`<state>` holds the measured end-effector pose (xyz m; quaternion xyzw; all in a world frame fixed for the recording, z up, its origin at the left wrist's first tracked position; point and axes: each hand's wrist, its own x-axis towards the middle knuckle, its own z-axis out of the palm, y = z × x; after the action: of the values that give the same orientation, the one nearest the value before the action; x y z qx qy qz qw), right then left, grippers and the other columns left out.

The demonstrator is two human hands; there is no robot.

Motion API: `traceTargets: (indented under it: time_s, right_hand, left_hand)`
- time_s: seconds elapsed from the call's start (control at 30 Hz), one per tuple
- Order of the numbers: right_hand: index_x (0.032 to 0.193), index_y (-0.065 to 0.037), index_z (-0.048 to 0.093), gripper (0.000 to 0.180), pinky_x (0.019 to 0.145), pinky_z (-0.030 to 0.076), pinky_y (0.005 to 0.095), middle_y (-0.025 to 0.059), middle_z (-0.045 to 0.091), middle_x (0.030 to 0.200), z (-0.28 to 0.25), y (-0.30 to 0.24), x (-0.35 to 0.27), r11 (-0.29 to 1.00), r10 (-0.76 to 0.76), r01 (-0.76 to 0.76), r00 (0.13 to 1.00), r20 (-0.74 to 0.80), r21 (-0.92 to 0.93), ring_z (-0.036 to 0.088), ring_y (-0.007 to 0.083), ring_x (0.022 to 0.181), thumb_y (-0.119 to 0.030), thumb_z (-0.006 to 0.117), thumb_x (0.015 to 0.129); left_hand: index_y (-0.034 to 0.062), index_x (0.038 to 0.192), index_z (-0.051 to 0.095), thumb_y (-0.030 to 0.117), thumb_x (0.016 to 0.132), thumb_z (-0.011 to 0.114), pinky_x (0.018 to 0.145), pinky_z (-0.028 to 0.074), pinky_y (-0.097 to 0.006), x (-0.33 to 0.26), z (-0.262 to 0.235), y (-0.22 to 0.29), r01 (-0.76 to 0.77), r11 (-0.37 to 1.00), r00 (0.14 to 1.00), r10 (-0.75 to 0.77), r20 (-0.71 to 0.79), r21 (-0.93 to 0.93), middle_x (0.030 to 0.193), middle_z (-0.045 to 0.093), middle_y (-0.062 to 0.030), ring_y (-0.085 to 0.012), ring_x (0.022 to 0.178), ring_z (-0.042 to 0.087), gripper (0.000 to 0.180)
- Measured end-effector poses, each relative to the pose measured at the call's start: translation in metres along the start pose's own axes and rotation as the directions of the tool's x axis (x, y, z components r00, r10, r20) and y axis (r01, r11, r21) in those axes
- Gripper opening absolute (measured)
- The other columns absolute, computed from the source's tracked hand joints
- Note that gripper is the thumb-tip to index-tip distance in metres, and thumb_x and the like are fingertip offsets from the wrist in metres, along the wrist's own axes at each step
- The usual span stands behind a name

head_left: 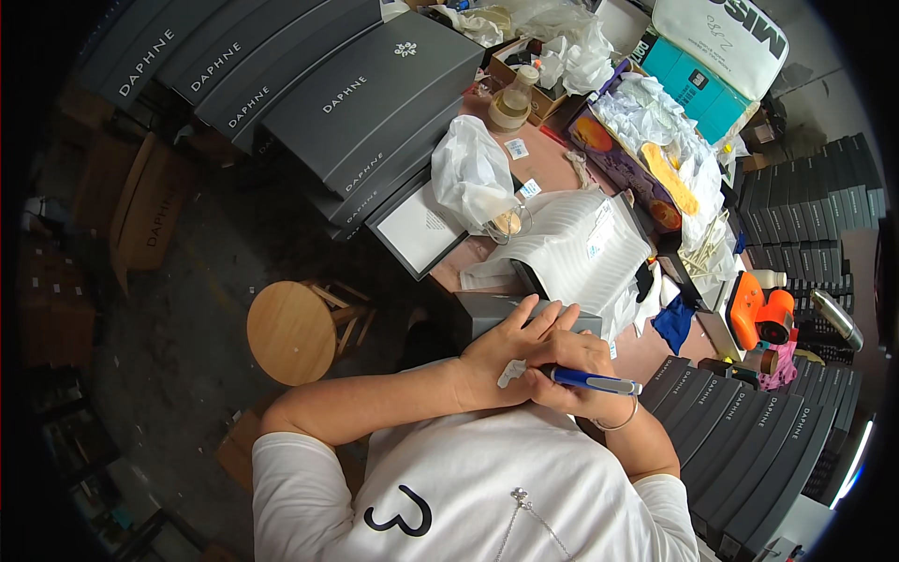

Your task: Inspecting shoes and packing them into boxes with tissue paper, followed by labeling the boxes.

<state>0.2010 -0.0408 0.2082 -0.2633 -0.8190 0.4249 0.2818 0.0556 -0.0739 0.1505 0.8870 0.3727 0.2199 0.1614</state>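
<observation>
My left hand (492, 363) lies with its fingers stretched out along the side of a grey shoe box (479, 311). A small crumpled white scrap (511, 373) sits on the back of that hand. Crossing over its fingers, my right hand (579, 361) is closed around a blue pen (599, 381) with a silver clip. The pen's tip is hidden, and so is whatever lies under my right hand. Just beyond the box, white wrapping paper (571, 248) is spread over the work surface.
Dark grey shoe boxes (375, 94) are stacked at the far left, with more boxes (749, 440) at the right. Past the paper stand a clear bottle (511, 108) and a patterned carton (618, 155) of crumpled paper. An orange tape dispenser (749, 309) is on the right, a wooden stool (291, 332) on the left.
</observation>
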Motion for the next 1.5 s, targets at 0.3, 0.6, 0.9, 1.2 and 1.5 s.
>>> traceTargets:
  time_s: [0.3,0.6,0.9,1.2,1.5]
  right_hand:
    - [0.079,-0.003,0.063,0.011,0.054,0.044,0.0296,0.0081,0.058,0.069,-0.006,0.002,-0.002,0.999,-0.022,0.019,0.997,0.073,0.044,0.058,0.0210,0.059,-0.006,0.070,0.072]
    - [0.079,-0.003,0.063,0.011,0.054,0.044,0.0298,0.0081,0.059,0.069,-0.006,0.002,-0.002,0.999,-0.007,0.003,0.998,0.063,0.054,0.057,0.0210,0.059,-0.007,0.070,0.072]
    - [0.078,-0.005,0.064,0.011,0.054,0.045,0.0301,0.0067,0.060,0.067,-0.006,0.000,-0.002,1.000,0.009,-0.009,0.999,0.046,0.004,0.061,0.0226,0.057,-0.011,0.069,0.069]
    - [0.075,-0.004,0.063,0.010,0.055,0.046,0.0302,0.0070,0.060,0.067,-0.006,0.001,-0.002,0.999,0.032,-0.032,0.999,0.040,-0.005,0.061,0.0234,0.058,-0.010,0.068,0.068]
    - [0.078,-0.003,0.062,0.010,0.055,0.045,0.0301,0.0075,0.059,0.070,-0.007,0.001,-0.002,1.000,0.025,-0.026,0.998,0.062,0.016,0.058,0.0216,0.060,-0.007,0.068,0.071]
  left_hand:
    - [0.0100,0.139,0.043,0.031,0.089,0.045,0.108,0.029,-0.048,-0.001,-0.005,0.000,-0.003,0.999,1.000,0.003,-0.006,-0.051,0.139,0.042,-0.0191,-0.0328,0.128,0.038,0.054]
    - [0.0084,0.138,0.043,0.029,0.089,0.046,0.107,0.030,-0.049,-0.001,0.001,0.001,0.000,0.999,1.000,-0.001,-0.028,-0.032,0.139,0.041,-0.0198,-0.0338,0.127,0.039,0.054]
    - [0.0087,0.138,0.044,0.030,0.089,0.046,0.106,0.030,-0.049,0.000,0.000,0.002,-0.011,1.000,1.000,0.011,-0.027,0.002,0.140,0.040,-0.0199,-0.0341,0.127,0.038,0.053]
    - [0.0089,0.136,0.045,0.030,0.090,0.046,0.106,0.031,-0.048,-0.001,0.004,0.000,-0.017,1.000,0.999,0.018,-0.044,0.025,0.140,0.040,-0.0194,-0.0337,0.127,0.038,0.051]
    - [0.0053,0.133,0.048,0.029,0.089,0.047,0.106,0.031,-0.050,-0.002,0.006,-0.002,-0.017,0.996,0.997,0.010,-0.076,-0.093,0.140,0.041,-0.0203,-0.0351,0.127,0.039,0.050]
